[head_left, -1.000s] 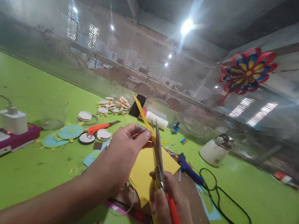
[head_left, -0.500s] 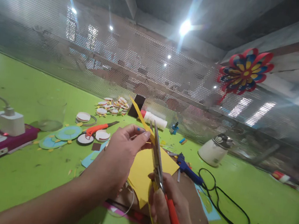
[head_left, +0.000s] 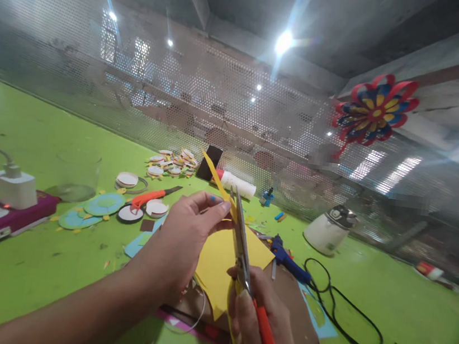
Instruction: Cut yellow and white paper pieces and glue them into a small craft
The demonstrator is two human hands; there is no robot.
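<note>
Between the thumb and fingers of my left hand is a narrow yellow paper strip, its tip pointing up and away. My right hand grips scissors with red-orange handles. Their blades point upward, slightly parted, against the strip just right of my left thumb. Below my hands lies a larger yellow sheet over brown sheets. Part of another yellow piece shows beneath the right hand; whether that hand also holds it I cannot tell.
A blue glue gun with a black cable lies at the right, near a white container. Orange-handled scissors, a glass and a purple power strip are leftward. Behind stand a phone and several round paper pieces.
Almost nothing differs. The view has shifted very slightly, while both hands, the scissors and the strip keep nearly the same places.
</note>
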